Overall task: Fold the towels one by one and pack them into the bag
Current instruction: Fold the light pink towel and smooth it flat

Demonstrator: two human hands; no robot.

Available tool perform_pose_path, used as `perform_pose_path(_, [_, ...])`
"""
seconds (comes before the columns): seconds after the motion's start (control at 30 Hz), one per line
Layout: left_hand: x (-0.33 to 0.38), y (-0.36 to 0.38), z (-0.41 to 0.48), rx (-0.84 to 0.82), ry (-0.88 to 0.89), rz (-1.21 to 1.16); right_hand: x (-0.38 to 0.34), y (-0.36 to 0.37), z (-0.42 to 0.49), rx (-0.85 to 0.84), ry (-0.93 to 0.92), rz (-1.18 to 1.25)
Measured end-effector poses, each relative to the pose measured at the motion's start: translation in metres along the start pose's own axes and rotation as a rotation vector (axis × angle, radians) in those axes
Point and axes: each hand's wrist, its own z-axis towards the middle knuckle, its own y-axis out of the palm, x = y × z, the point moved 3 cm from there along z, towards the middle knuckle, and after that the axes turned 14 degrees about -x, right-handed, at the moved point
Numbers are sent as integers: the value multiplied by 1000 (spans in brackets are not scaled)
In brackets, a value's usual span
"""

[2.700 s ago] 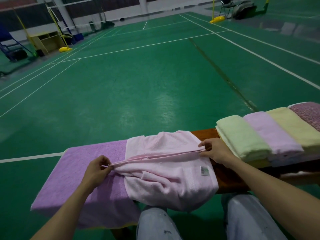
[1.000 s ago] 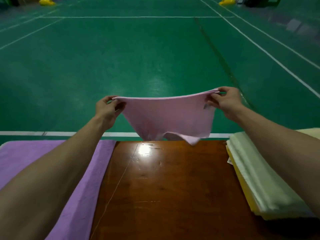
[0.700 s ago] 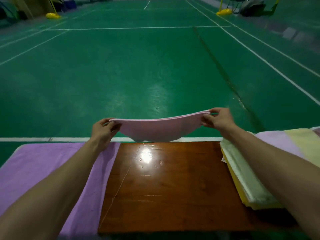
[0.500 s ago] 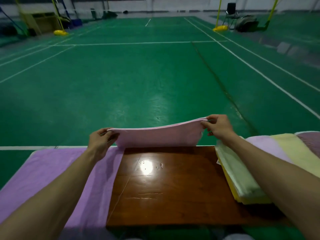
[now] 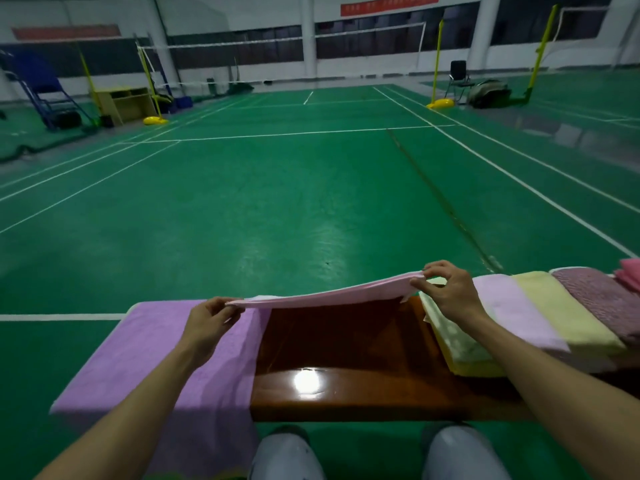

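Both hands, left hand (image 5: 207, 322) and right hand (image 5: 446, 289), pinch the soft pink cotton towel (image 5: 329, 294) above the brown wooden surface (image 5: 346, 348); keep edges aligned while lowering.

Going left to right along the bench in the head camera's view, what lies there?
Purple towel → left hand → pink towel held over bare wood → right hand → lilac towel → yellow towel → mauve towel.
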Motion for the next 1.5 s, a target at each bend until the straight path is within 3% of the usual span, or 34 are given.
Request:
perform_pose_path(0.37, [-4, -1, -49, -9, 136, 629, -8, 18, -74, -40, -79, 34])
perform_pose_path(0.63, [-2, 4, -72, -5, 153, 587, -13, 15, -85, -36, -53, -95])
perform_pose_path(1.0, [3, 3, -66, 38, 61, 541, -19, 0, -75, -158, 80, -211])
perform_pose_path(1.3, [-7, 18, 34, 1, -78, 634, 1, 9, -8, -217, 344, -810])
perform_pose_path(1.5, [-29, 18, 69, 6, -143, 782, 24, 27, 13, -305, 420, -988])
